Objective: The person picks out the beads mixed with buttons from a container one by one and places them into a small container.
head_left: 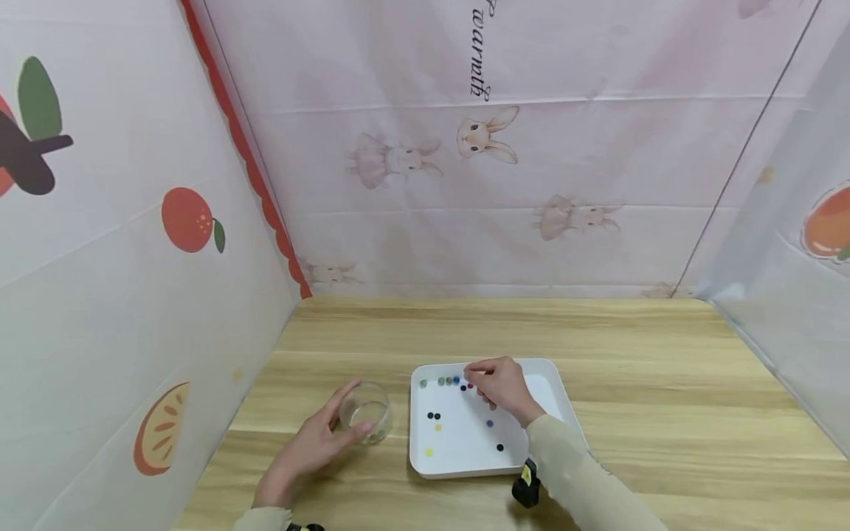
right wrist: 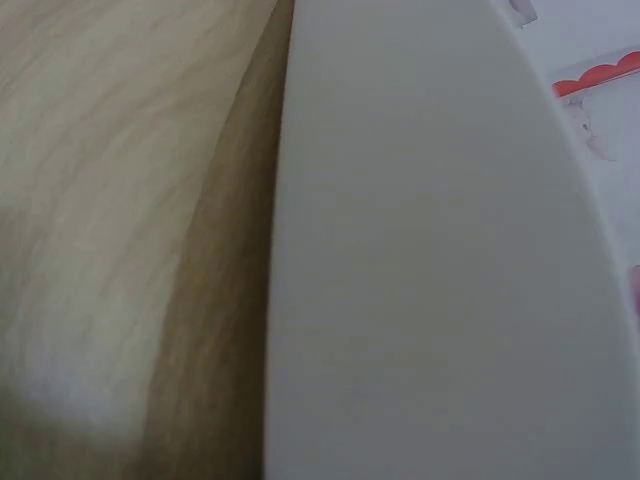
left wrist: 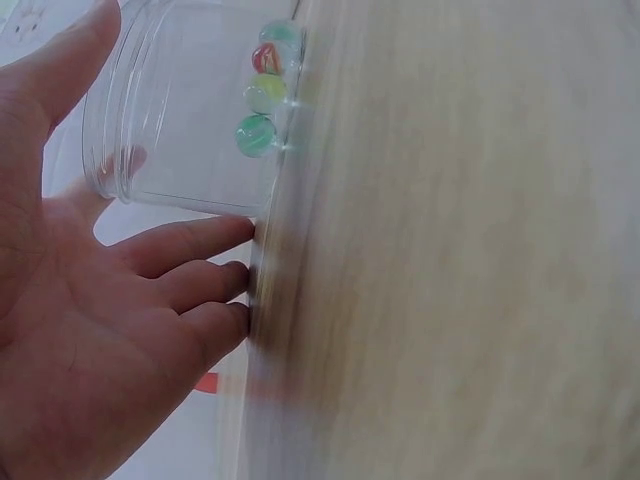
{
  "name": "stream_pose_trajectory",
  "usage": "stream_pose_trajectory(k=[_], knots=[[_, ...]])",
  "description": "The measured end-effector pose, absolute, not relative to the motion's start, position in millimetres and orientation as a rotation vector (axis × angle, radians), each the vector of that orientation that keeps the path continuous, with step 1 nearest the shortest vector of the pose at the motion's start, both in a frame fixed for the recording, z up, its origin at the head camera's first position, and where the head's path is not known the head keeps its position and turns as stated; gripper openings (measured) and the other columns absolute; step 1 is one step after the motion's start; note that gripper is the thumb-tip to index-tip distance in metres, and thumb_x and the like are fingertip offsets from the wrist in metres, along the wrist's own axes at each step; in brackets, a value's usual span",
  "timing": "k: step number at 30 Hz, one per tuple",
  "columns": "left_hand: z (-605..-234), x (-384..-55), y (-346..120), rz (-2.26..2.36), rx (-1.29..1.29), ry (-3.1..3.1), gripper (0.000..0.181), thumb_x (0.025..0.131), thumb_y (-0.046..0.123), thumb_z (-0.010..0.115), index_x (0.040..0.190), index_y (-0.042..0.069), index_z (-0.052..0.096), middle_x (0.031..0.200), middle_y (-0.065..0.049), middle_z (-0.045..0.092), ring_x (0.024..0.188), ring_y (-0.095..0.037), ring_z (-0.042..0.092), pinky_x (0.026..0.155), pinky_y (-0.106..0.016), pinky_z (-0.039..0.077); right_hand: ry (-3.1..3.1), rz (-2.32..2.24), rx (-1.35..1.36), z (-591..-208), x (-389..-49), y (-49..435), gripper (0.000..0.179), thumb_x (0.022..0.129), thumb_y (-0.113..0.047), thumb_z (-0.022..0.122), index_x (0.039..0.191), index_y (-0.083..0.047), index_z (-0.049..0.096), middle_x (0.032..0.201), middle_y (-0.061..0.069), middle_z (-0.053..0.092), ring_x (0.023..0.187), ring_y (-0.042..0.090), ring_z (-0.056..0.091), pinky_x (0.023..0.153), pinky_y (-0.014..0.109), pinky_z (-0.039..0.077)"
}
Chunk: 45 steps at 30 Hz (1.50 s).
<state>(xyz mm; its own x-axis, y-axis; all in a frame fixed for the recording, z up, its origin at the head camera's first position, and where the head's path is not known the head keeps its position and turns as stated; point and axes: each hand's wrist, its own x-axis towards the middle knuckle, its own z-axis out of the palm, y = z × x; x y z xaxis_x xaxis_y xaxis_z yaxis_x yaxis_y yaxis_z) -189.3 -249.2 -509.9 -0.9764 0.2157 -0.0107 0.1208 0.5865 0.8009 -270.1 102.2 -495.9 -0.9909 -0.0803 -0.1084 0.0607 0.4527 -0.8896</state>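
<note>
My left hand [head_left: 312,446] holds a clear plastic jar [left wrist: 185,110] upright on the table, thumb on one side and forefinger on the other. Several glass marbles [left wrist: 257,136], green, red and yellow, lie on its bottom; the other fingers stretch out below. My right hand [head_left: 502,385] reaches over a white tray [head_left: 458,466], its thumb and forefinger tips close together at the end of a row of marbles [head_left: 448,381] along the back wall. I cannot tell what is between them. Small black beads [head_left: 500,448], yellow ones [head_left: 429,452] and a blue one [head_left: 490,423] are scattered in the tray.
The tray's side wall [right wrist: 440,250] fills much of the right wrist view. Wood-grain table [head_left: 664,383] surrounds tray and jar. Printed cloth walls, one with fruit [head_left: 187,220] and one with rabbits [head_left: 474,138], enclose the left, back and right.
</note>
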Motion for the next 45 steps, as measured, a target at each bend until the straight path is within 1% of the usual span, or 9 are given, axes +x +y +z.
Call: stream_pose_trajectory(k=[3,8,12,17,31,39,45], knots=[[-509.7,-188.8,-250.5,1.351,0.282,2.705,0.082,0.098,0.044,0.075,0.163,0.047,0.027,0.160,-0.037,0.040,0.144,-0.055,0.047,0.116,-0.071,0.039,2.570,-1.552,-0.036,-499.5,-271.3,101.0,0.018,0.098,-0.016,0.074,0.112,-0.009,0.082,0.067,0.003,0.066,0.044,0.011,0.046,0.044,0.023,0.046],[-509.9,-189.2,-251.1,1.350,0.297,2.702,0.082,0.098,0.043,0.075,0.164,0.046,0.026,0.159,-0.037,0.041,0.143,-0.056,0.048,0.114,-0.073,0.040,2.593,-1.519,-0.075,-504.6,-270.8,98.0,0.018,0.100,-0.014,0.072,0.114,-0.012,0.082,0.059,0.001,0.059,0.044,0.011,0.045,0.044,0.023,0.042],[-510.5,-189.4,-251.3,1.355,0.298,2.698,0.082,0.098,0.043,0.075,0.164,0.046,0.027,0.159,-0.037,0.041,0.144,-0.055,0.048,0.114,-0.073,0.040,2.598,-1.507,-0.105,-506.9,-271.4,95.8,0.018,0.100,-0.014,0.072,0.115,-0.014,0.082,0.057,0.000,0.056,0.045,0.012,0.045,0.044,0.023,0.039],[-510.9,-189.6,-251.3,1.366,0.293,2.698,0.082,0.097,0.043,0.076,0.163,0.046,0.027,0.160,-0.036,0.041,0.144,-0.053,0.048,0.115,-0.071,0.039,2.590,-1.520,-0.116,-507.6,-273.6,94.2,0.019,0.099,-0.013,0.072,0.115,-0.015,0.083,0.056,0.001,0.057,0.045,0.012,0.045,0.044,0.023,0.038],[-509.8,-189.5,-250.6,1.380,0.299,2.694,0.082,0.098,0.042,0.076,0.164,0.042,0.028,0.160,-0.036,0.041,0.144,-0.054,0.048,0.115,-0.073,0.039,2.595,-1.505,-0.131,-511.2,-274.5,92.4,0.020,0.099,-0.013,0.073,0.117,-0.016,0.082,0.056,0.001,0.057,0.044,0.012,0.044,0.043,0.023,0.036],[-510.3,-189.3,-250.3,1.383,0.296,2.689,0.081,0.098,0.042,0.075,0.164,0.044,0.028,0.160,-0.036,0.041,0.145,-0.054,0.047,0.115,-0.073,0.039,2.604,-1.479,-0.137,-513.8,-276.1,92.0,0.022,0.098,-0.013,0.074,0.118,-0.016,0.082,0.056,0.000,0.057,0.044,0.012,0.046,0.041,0.021,0.037],[-510.5,-189.2,-250.3,1.368,0.287,2.697,0.081,0.098,0.043,0.075,0.163,0.045,0.028,0.160,-0.036,0.040,0.144,-0.054,0.047,0.115,-0.072,0.039,2.637,-1.456,-0.147,-514.9,-276.4,91.0,0.023,0.097,-0.010,0.074,0.118,-0.015,0.082,0.056,0.000,0.059,0.045,0.012,0.047,0.043,0.022,0.038]])
